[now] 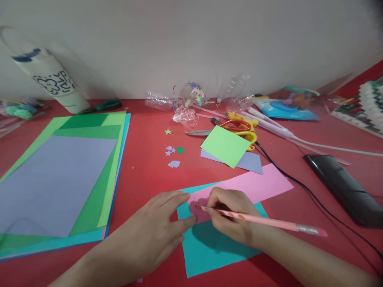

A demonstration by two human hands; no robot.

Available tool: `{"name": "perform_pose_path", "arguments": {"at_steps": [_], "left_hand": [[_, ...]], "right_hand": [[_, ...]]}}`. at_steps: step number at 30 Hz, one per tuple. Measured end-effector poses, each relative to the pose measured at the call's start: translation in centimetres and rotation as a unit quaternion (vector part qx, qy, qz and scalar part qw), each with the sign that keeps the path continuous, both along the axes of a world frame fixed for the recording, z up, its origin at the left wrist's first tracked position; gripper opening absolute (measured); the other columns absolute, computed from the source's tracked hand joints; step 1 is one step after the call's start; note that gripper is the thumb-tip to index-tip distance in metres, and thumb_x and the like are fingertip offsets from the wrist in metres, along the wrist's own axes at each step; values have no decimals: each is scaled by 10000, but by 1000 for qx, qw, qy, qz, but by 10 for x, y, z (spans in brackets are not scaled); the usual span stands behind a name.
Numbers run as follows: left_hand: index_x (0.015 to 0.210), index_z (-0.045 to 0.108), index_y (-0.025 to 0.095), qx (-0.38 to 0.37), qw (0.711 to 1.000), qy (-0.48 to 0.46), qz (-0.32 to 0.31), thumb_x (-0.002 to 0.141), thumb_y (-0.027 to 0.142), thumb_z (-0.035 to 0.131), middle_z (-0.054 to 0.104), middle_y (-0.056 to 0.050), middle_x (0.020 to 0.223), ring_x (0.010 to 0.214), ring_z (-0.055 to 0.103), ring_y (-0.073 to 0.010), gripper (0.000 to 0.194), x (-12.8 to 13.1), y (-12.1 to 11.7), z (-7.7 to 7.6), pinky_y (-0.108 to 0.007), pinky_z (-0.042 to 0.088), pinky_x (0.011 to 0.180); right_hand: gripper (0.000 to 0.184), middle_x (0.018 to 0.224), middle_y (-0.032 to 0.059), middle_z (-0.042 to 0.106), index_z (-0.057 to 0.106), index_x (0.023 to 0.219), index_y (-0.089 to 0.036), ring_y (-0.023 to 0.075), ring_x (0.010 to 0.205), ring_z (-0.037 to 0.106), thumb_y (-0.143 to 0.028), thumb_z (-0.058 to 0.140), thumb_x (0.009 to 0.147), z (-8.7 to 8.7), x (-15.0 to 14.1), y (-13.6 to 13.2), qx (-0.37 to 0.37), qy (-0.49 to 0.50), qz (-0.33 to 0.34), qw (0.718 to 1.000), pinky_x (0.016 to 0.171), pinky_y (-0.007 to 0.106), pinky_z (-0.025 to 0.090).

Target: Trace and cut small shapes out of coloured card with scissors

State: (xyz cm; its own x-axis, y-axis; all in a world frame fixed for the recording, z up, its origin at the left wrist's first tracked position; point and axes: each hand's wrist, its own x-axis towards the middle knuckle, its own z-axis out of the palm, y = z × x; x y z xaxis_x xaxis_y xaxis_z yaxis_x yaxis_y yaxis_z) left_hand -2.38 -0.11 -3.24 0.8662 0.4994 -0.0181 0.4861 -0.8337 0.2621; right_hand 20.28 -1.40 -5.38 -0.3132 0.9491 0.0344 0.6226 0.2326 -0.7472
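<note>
In my right hand (231,213) is a pink pencil (269,222), pinched near its point, with the eraser end slanting off to the right. Its tip meets the left end of a pink paper strip (254,185). My left hand (160,229) lies with fingers spread, thumb and index fingertips on that same end of the strip. Under the strip is a teal sheet (215,253), partly covered by both hands. Beyond them, small paper stars and scraps (173,150) lie on the red table, along with a light green square (226,146) overlapping a lavender piece (251,162).
A stack of coloured paper (60,183) covers the left side. Scissors (199,132) with yellow handles lie partly under the green square. A black phone (341,187) and a dark cable (287,175) are at right. A white bottle (56,83) stands by the wall.
</note>
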Motion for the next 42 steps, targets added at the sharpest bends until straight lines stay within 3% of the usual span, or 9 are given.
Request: {"name": "perform_pose_path", "arguments": {"at_steps": [9,15,19,33,38,40,42], "left_hand": [[1237,572,256,-2,1000,-4,6,887,168,488,482,-147,1370,1274,443,-316,371,0,-1,2,-509,445,992],[1236,568,258,-6,1000,-4,5,893,181,481,492,-151,1359,1265,455,-322,363,0,0,1,-521,455,977],[1228,574,254,-8,1000,-14,8,883,167,494,500,-144,1352,1264,457,-314,364,1,0,2,-513,442,996],[1218,583,252,-9,1000,-20,12,886,157,480,507,-147,1348,1254,469,-312,361,1,-1,2,-512,448,988],[1241,565,247,-5,1000,-7,4,885,168,488,490,-152,1368,1272,451,-320,373,0,0,3,-517,448,990],[1242,565,247,-4,1000,3,1,893,183,485,467,-151,1393,1288,432,-322,364,0,1,2,-517,446,995],[1237,569,253,-3,1000,12,4,908,205,471,445,-146,1414,1303,415,-320,346,0,0,2,-512,447,997]], "right_hand": [[160,537,-81,459,443,663,-218,80,485,410,-60,469,668,-1,0,-2,8,8,33,999,472,172,289],[121,520,-68,452,426,628,-216,91,463,395,-115,441,692,8,-2,3,-55,42,-14,998,422,177,286],[112,506,-63,449,431,610,-213,93,456,388,-123,434,676,12,-5,5,-48,34,-14,998,424,182,280],[172,514,-88,433,433,633,-212,81,465,354,-45,465,652,3,0,2,-49,32,14,998,431,178,252],[129,564,-61,489,490,674,-214,99,489,449,-138,496,778,7,2,6,-56,124,-55,989,446,187,351],[76,647,-32,556,542,764,-215,121,565,530,-201,520,835,7,6,9,-13,138,-99,985,512,205,421],[72,794,11,636,590,877,-218,154,722,610,-221,518,872,8,11,13,36,115,-101,988,633,234,473]]}}
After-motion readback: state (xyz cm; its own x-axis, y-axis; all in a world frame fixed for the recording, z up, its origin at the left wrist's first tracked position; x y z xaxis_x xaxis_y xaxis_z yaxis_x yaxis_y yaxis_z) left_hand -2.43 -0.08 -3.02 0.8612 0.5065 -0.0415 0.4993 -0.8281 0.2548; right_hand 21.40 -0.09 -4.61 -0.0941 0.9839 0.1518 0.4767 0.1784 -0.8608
